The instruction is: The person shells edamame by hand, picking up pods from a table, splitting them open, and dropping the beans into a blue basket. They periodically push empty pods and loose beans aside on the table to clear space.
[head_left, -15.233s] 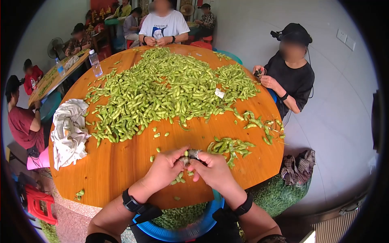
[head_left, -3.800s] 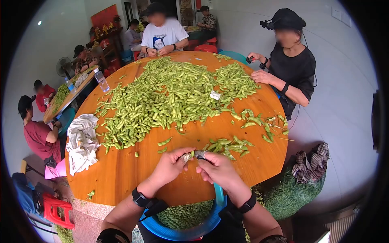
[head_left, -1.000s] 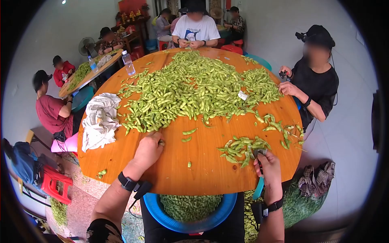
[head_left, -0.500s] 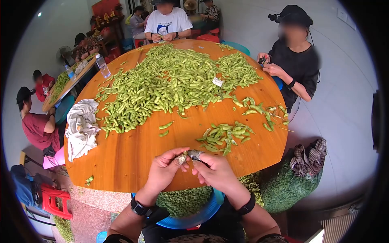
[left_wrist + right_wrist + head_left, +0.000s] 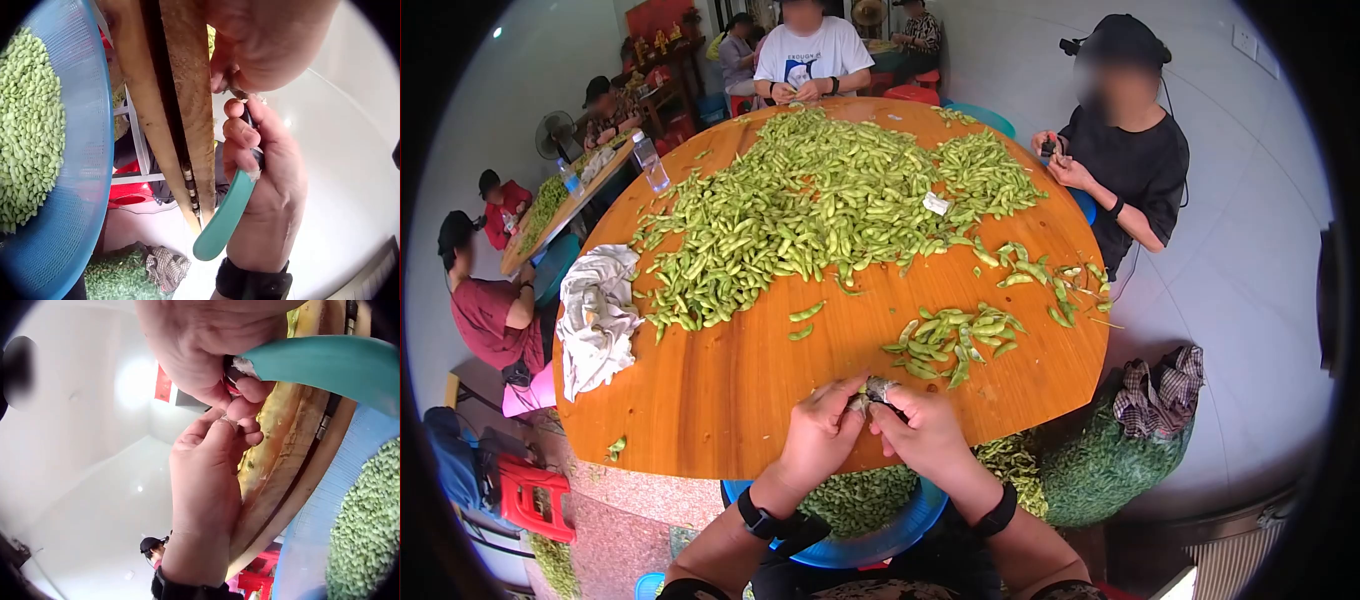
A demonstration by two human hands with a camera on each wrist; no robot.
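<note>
Above the table's near edge, the left hand (image 5: 818,430) and right hand (image 5: 927,430) meet at their fingertips. The left fingers pinch a small green pod, mostly covered by the hands. Curled right fingers hold a tool with a teal handle (image 5: 222,215), which slants down out of the palm; its working end is hidden. In the right wrist view the left hand (image 5: 203,481) has its thumb against the right fingertips. A large heap of green pods (image 5: 800,210) covers the table's middle, and a smaller pile (image 5: 950,345) lies just beyond the right hand.
Below the table edge stands a blue basin (image 5: 890,545) of shelled beans (image 5: 31,125). A white cloth (image 5: 595,320) lies at the table's left, a bottle (image 5: 650,160) farther back. People sit around; a green sack (image 5: 1110,465) stands on the right.
A second ago the left hand was at the big heap's edge and the right hand by the small pile with the tool. Both have come together at the near edge; the head view has shifted.
</note>
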